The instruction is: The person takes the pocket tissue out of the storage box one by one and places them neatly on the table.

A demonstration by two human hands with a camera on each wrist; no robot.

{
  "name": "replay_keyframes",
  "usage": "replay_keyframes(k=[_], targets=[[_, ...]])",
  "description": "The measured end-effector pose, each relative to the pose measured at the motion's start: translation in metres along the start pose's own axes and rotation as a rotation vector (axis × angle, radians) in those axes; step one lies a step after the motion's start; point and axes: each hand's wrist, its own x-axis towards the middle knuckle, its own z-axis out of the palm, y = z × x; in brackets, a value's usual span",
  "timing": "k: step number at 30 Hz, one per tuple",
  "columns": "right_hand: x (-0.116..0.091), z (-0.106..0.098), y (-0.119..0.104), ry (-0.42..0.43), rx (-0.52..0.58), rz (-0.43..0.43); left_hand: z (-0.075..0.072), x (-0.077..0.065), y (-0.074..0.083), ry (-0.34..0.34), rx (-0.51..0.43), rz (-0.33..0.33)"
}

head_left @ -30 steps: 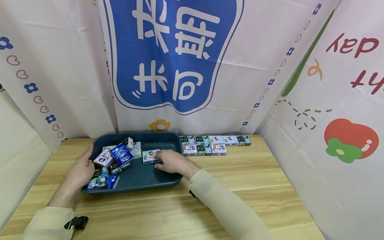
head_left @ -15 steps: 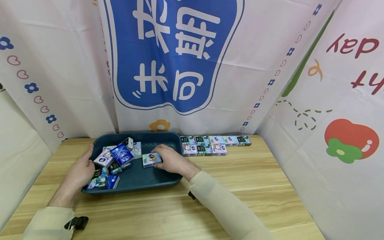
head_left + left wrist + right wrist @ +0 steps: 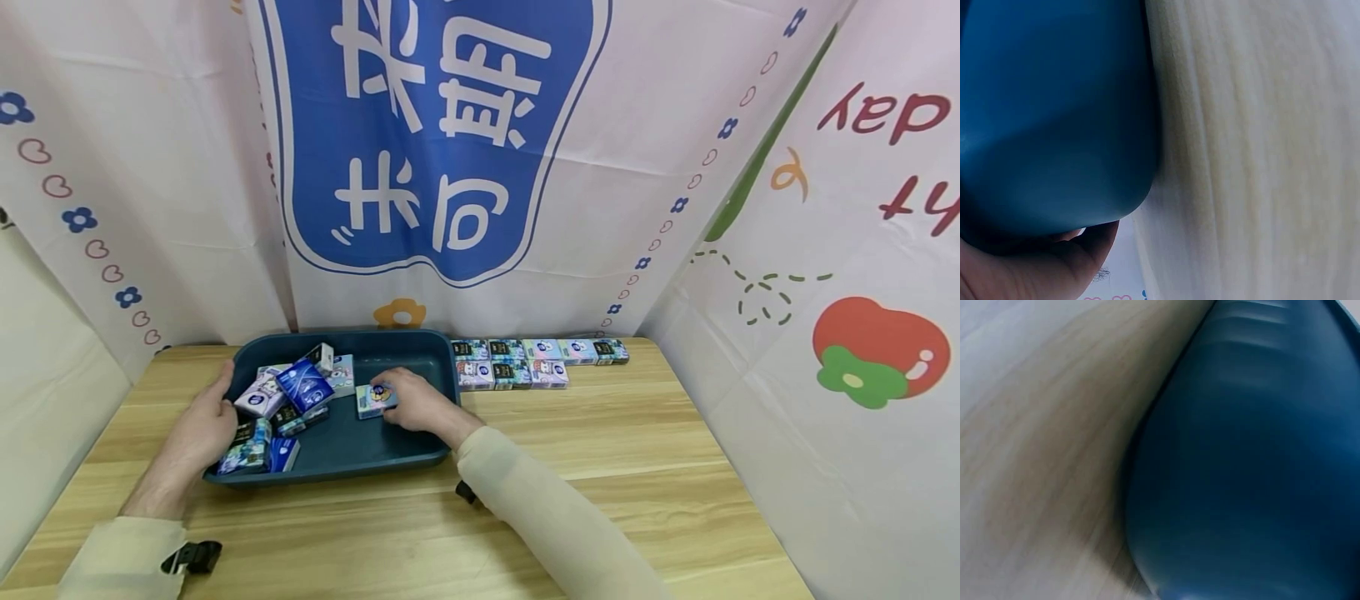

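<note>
A dark teal plastic tray (image 3: 352, 458) lies on the table, with several pocket tissue packs heaped in its left half. My left hand (image 3: 198, 429) grips the tray's left end. In the left wrist view, the fingers of that left hand (image 3: 1041, 269) curl behind the tray wall (image 3: 1066, 125). Inside the tray's right half, my right hand (image 3: 414, 402) pinches a pastel tissue pack (image 3: 372, 401) between thumb and fingers. A blue tissue pack (image 3: 304, 385) tops the heap. The right wrist view shows only the tray's outer side (image 3: 1241, 462) and the table; the hand is hidden there.
Right of the tray, several tissue packs (image 3: 511, 373) stand in two touching rows along the table's back edge. The wood table (image 3: 600, 467) stretches to the right and front. A printed curtain (image 3: 637, 167) hangs directly behind.
My right fingers have gone from lying over the pastel pack to pinching its right side. The pack has turned slightly, and the right forearm has shifted left. The left hand stays put.
</note>
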Motion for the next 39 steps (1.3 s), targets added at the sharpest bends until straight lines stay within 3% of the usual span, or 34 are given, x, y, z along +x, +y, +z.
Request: replay_keyframes(k=[12,29,39], targets=[[-0.002,-0.003,-0.001,0.016,-0.048,-0.011,0.0,0.0,-0.001,-0.013,-0.001,-0.013],[-0.028,-0.036,0.012,0.088,0.124,-0.035,0.0,-0.001,0.001,-0.019,-0.005,-0.032],[-0.043,-0.061,0.033,0.13,0.173,-0.056,0.0,-0.001,0.0,-0.007,0.001,-0.021]])
